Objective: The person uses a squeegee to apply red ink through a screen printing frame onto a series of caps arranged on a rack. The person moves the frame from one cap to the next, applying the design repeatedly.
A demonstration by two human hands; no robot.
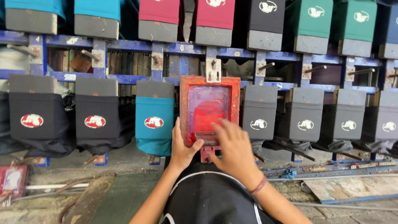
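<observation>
A red-framed printing screen (209, 83) with red ink on its mesh lies over a board in the near row. My left hand (182, 147) grips the frame's lower left edge, thumb resting on the ink-stained corner. Over the lower right part of the mesh my right hand (234, 147) presses down, blurred, fingers curled as if around a small squeegee that I cannot make out. A black garment (207, 195) hangs down from under the screen toward me.
Left of the screen hang a teal shirt (154, 124) and black shirts (95, 122) with red-and-white oval prints. To the right, dark grey shirts (259, 122) carry white ovals. A far row holds more shirts on a blue metal frame (124, 41). Another red screen (12, 180) lies at the lower left.
</observation>
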